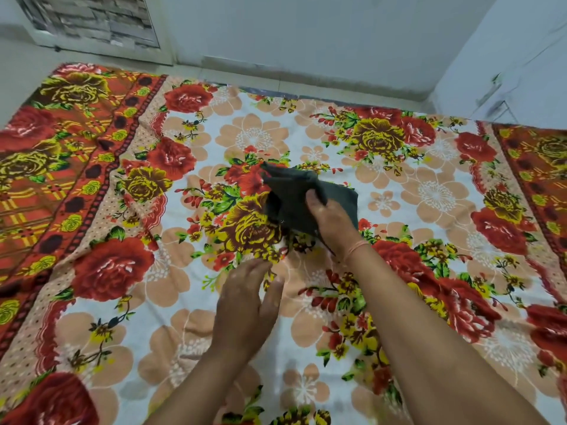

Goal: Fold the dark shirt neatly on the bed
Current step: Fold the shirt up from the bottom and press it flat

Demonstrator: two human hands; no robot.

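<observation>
The dark shirt (290, 197) is a small bunched bundle of dark grey cloth near the middle of the bed. My right hand (333, 222) grips its near right side, thumb over the cloth, lifting part of it off the sheet. A thin thread band circles that wrist. My left hand (245, 305) hovers flat just above the sheet, nearer to me and left of the shirt, fingers together and holding nothing. It does not touch the shirt.
The bed is covered by a floral sheet (429, 191) in red, yellow and peach. A pale floor and wall (306, 41) lie beyond the far edge. A white cabinet (515, 81) stands at the far right.
</observation>
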